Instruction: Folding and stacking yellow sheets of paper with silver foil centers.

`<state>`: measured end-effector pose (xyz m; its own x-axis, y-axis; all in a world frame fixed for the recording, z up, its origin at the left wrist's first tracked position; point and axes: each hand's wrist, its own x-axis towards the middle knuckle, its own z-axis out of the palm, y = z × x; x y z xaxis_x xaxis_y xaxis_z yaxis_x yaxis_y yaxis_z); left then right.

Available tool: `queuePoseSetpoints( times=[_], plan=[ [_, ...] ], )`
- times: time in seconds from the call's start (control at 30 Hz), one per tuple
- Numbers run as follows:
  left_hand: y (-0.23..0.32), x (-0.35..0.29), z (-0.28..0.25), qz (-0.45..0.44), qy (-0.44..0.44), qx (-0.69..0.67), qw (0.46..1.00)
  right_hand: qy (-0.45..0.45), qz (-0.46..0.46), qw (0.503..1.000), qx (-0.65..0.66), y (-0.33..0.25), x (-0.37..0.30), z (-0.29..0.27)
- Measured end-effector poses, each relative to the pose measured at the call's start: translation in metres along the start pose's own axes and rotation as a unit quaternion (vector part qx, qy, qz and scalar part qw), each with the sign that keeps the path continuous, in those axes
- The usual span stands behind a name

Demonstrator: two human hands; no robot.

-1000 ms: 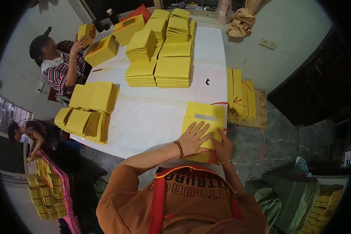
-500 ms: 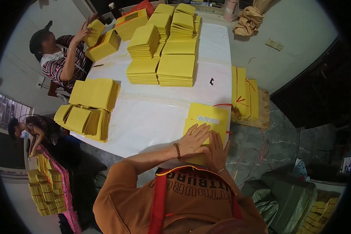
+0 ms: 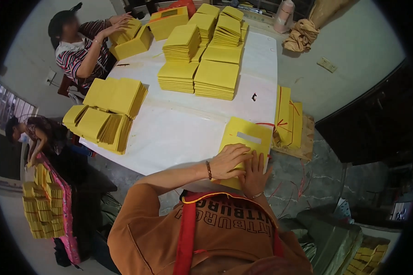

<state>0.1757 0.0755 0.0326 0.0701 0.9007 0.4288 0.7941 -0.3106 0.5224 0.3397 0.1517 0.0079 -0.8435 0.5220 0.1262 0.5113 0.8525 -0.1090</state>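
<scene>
On the near right corner of the table lies a yellow envelope with a grey strip across it. My left hand rests on its lower part, fingers bent a little and pointing right. Beside it, my right hand lies with fingers stretched out and apart on the right part of the envelope. Neither hand grips anything that I can see. The envelope's lower part is partly hidden under both hands. Red string shows at its upper right edge.
Stacks of yellow envelopes stand at the far middle of the white table; more stacks stand left. A person handles a yellow box at the far left. Tied bundles stand right of the table.
My left hand's fingers have drawn back and bent, off the grey strip's lower edge. The right hand stays spread on the envelope. The view has shifted; the far-left person's hands are now over the box.
</scene>
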Motion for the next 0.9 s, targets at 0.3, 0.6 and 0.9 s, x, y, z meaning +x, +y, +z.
queuePoseSetpoints(
  times=[0.3, 0.6, 0.9],
  plan=[
    [0.026, -0.009, -0.007, 0.049, -0.048, 0.192, 0.979, 0.028, 0.058, 0.816, 0.574, 0.032, 0.004, -0.013],
    [0.016, 0.008, 0.019, -0.011, -0.053, 0.234, 0.971, 0.139, 0.200, 0.673, 0.698, 0.049, -0.001, -0.020],
    [-0.067, -0.040, -0.093, -0.066, 0.164, 0.294, 0.939, 0.206, 0.328, 0.632, 0.672, 0.067, -0.005, -0.018]
  ],
)
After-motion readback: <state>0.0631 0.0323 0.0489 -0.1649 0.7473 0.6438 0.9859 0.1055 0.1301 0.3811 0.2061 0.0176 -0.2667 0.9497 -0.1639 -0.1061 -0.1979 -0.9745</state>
